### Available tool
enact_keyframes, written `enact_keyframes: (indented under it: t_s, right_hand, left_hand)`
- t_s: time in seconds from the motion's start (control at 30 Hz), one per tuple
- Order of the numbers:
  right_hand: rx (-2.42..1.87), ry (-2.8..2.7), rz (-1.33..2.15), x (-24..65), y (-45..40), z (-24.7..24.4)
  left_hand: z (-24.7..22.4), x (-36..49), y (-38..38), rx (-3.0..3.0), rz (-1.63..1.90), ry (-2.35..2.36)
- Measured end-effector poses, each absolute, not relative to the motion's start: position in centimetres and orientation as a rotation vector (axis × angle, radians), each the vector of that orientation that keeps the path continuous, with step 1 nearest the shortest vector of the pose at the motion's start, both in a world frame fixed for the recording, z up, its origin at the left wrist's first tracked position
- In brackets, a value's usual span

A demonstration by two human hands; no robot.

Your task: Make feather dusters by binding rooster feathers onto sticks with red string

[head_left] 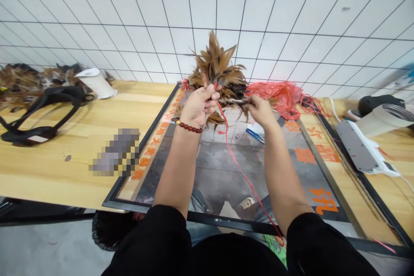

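My left hand (pixel 201 102), with a beaded bracelet at the wrist, is closed on a bunch of brown feathers (pixel 215 58) that fans upward. Red plastic string (pixel 237 161) hangs from this bunch and runs down across the glass to the front edge. My right hand (pixel 258 110) is closed at the dark feathers (pixel 237 90) on the right; its fingertips are partly hidden, and it seems to pinch a few of them. Just below it, blue thread snips (pixel 255 135) lie on the glass. More feathers lie behind and under both hands.
A framed glass panel (pixel 210 172) with orange characters covers the middle of the wooden table (pixel 77 133). A red plastic bag (pixel 278 95) lies behind. At left are a feather heap (pixel 22 79), a black headset strap (pixel 42 112) and a white cup (pixel 97 83); at right, a power strip (pixel 360 146) and a clear container (pixel 384 120).
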State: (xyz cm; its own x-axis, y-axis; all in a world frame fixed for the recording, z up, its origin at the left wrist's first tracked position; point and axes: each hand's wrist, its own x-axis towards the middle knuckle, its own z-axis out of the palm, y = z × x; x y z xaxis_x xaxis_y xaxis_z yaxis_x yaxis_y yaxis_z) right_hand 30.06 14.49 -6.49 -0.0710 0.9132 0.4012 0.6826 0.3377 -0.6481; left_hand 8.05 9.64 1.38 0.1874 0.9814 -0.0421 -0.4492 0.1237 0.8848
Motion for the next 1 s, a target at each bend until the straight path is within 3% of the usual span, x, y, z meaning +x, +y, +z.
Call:
enact_keyframes:
  t_s: [0.13, 0.27, 0.67, 1.0]
  right_hand:
    - [-1.047, -1.669, 0.434, 31.5, 10.4, -1.4]
    - [-0.916, -1.905, 0.512, 30.6, 7.3, 0.9]
    - [-0.971, -1.954, -0.066, 30.4, 9.1, -0.4]
    - [-1.124, -1.711, -0.021, 30.6, 10.8, -2.2]
  left_hand:
    - [0.2, 9.4, 10.2, 0.864, 1.109, 0.719]
    - [-0.7, 10.5, 10.5, 0.885, 0.984, 0.698]
    - [-1.1, 12.4, 9.6, 0.971, 0.766, 0.669]
    - [-1.5, 12.3, 9.8, 0.89, 0.885, 0.581]
